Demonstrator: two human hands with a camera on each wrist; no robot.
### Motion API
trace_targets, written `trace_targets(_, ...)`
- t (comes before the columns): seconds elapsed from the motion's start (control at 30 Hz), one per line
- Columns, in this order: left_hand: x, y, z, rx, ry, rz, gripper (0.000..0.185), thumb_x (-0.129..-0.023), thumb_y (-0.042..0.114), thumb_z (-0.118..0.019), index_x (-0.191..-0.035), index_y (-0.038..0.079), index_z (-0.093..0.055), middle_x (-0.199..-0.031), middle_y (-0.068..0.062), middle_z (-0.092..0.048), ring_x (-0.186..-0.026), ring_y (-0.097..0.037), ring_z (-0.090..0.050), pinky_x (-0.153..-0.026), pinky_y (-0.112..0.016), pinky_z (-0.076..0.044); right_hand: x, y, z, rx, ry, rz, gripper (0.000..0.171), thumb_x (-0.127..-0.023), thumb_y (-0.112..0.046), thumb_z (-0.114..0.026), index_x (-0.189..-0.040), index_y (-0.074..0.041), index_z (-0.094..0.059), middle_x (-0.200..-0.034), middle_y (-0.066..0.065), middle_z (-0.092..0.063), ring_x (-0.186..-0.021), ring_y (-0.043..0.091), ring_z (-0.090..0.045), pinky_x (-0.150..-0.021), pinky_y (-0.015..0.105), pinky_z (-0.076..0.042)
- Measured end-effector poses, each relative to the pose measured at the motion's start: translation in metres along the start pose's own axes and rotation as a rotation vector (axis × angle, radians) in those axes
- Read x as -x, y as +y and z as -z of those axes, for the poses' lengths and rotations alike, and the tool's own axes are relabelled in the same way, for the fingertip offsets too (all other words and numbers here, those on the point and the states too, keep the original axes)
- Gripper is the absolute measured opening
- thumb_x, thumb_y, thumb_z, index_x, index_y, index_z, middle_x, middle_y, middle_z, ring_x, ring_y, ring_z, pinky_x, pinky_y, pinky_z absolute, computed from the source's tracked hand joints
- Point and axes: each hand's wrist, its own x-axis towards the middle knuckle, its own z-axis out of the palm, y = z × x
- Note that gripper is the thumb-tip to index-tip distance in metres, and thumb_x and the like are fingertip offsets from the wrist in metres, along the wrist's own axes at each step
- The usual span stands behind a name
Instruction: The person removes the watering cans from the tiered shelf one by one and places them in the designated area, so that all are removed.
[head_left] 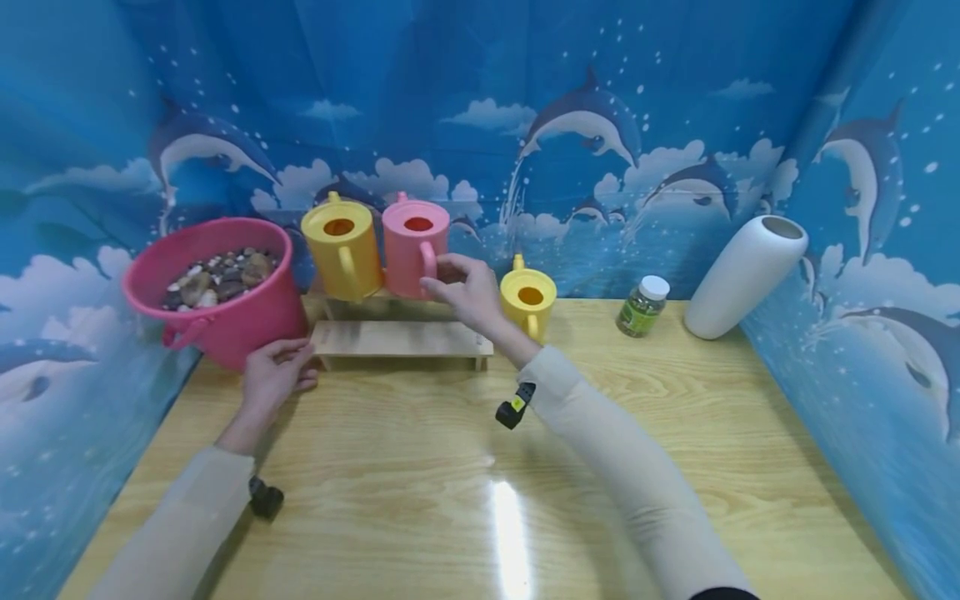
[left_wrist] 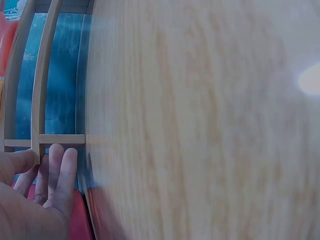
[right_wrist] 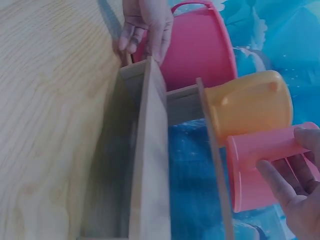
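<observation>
My right hand (head_left: pixel 472 292) grips the handle of a pink watering can (head_left: pixel 405 260), which stands upright on the back, upper step of a small wooden two-step rack (head_left: pixel 397 338). Left of it on the same step is a yellow watering can (head_left: pixel 347 250); in the right wrist view this yellow can (right_wrist: pixel 255 105) lies right beside the pink one. With thumb above and fingers below, my left hand (left_wrist: pixel 42 190) pinches the left end of the rack's front step (left_wrist: pixel 41 90). A smaller yellow watering can (head_left: pixel 528 302) stands on the table behind my right wrist.
A pink bucket (head_left: pixel 247 321) of pebbles stands left of the rack, close by my left hand. Farther right on the wooden table (head_left: pixel 390 467) are a small white-lidded jar (head_left: pixel 642 307) and a tall white vase (head_left: pixel 742 279). Blue dolphin-print curtains (head_left: pixel 465 92) enclose the back and sides.
</observation>
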Motion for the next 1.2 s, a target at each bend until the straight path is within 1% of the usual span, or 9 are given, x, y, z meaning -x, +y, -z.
trace_targets(0.2,0.001,-0.002,0.002,0.015,-0.011,-0.02,0.042,-0.106,0.022,-0.065,-0.142,0.0,-0.063,-0.078,0.02,-0.066,-0.064,-0.001,-0.071,-0.07,-0.026,-0.071,0.014,-0.005,0.029,-0.032,0.031,0.026,0.033,-0.097,-0.02,-0.079,-0.127,-0.007,-0.074,-0.114,0.014,-0.077,-0.105,0.023,-0.071,-0.098,0.04,-0.064)
trace_targets(0.33,0.001,-0.002,0.002,0.027,-0.013,-0.037,0.043,-0.106,0.022,-0.065,-0.142,-0.001,-0.063,-0.077,0.021,-0.066,-0.064,-0.001,-0.072,-0.07,-0.026,-0.071,0.023,-0.005,0.054,-0.014,0.073,0.08,0.032,-0.097,-0.018,-0.079,-0.125,-0.004,-0.074,-0.11,0.018,-0.078,-0.098,0.019,-0.07,-0.095,0.036,-0.061)
trace_targets(0.4,0.001,-0.003,0.002,0.034,-0.014,-0.046,0.043,-0.106,0.022,-0.065,-0.142,-0.002,-0.062,-0.077,0.021,-0.066,-0.064,-0.001,-0.072,-0.07,-0.025,-0.071,0.029,-0.005,0.067,-0.01,0.091,0.102,0.031,-0.097,-0.017,-0.078,-0.125,-0.004,-0.074,-0.109,0.019,-0.077,-0.096,0.015,-0.07,-0.091,0.033,-0.064)
trace_targets(0.53,0.002,-0.003,0.002,0.049,-0.021,-0.058,0.044,-0.106,0.021,-0.065,-0.141,-0.004,-0.062,-0.076,0.021,-0.067,-0.063,-0.002,-0.072,-0.069,-0.025,-0.071,0.042,-0.004,0.094,-0.01,0.13,0.116,0.029,-0.098,-0.016,-0.077,-0.124,-0.004,-0.075,-0.102,0.009,-0.078,-0.092,0.01,-0.07,-0.078,0.026,-0.067)
trace_targets(0.63,0.002,-0.003,0.002,0.048,-0.023,-0.056,0.044,-0.106,0.022,-0.065,-0.141,-0.004,-0.062,-0.078,0.02,-0.068,-0.064,-0.002,-0.072,-0.07,-0.026,-0.071,0.052,-0.002,0.115,-0.002,0.164,0.121,0.029,-0.099,-0.016,-0.076,-0.124,-0.002,-0.075,-0.096,-0.006,-0.075,-0.089,0.008,-0.07,-0.076,0.021,-0.068)
trace_targets(0.7,0.002,-0.004,0.002,0.04,-0.021,-0.051,0.043,-0.106,0.022,-0.065,-0.141,-0.003,-0.062,-0.079,0.019,-0.068,-0.064,-0.002,-0.072,-0.07,-0.026,-0.071,0.058,-0.001,0.129,-0.002,0.187,0.123,0.03,-0.099,-0.016,-0.076,-0.124,-0.001,-0.074,-0.094,-0.011,-0.073,-0.089,0.007,-0.07,-0.078,0.018,-0.068)
trace_targets(0.97,0.0,-0.004,0.002,0.024,-0.013,-0.041,0.042,-0.106,0.022,-0.065,-0.141,0.0,-0.063,-0.081,0.018,-0.067,-0.066,-0.003,-0.073,-0.073,-0.026,-0.071,0.081,0.011,0.176,0.035,0.297,0.101,0.035,-0.098,-0.019,-0.078,-0.126,0.001,-0.073,-0.094,-0.011,-0.075,-0.087,0.004,-0.072,-0.078,0.017,-0.068)
trace_targets(1.07,0.0,-0.004,0.002,0.029,-0.014,-0.044,0.042,-0.106,0.022,-0.065,-0.141,-0.001,-0.063,-0.08,0.019,-0.066,-0.066,-0.003,-0.073,-0.073,-0.027,-0.071,0.089,0.021,0.185,0.06,0.326,0.085,0.033,-0.098,-0.015,-0.076,-0.126,0.002,-0.073,-0.093,-0.015,-0.075,-0.085,0.002,-0.072,-0.077,0.016,-0.068)
trace_targets(1.2,0.001,-0.003,0.002,0.028,-0.017,-0.046,0.042,-0.107,0.023,-0.064,-0.141,-0.001,-0.063,-0.081,0.019,-0.066,-0.066,-0.003,-0.073,-0.073,-0.026,-0.071,0.102,0.041,0.19,0.106,0.354,0.025,0.034,-0.099,-0.018,-0.077,-0.127,0.0,-0.073,-0.094,-0.018,-0.073,-0.082,0.0,-0.072,-0.074,0.016,-0.068)
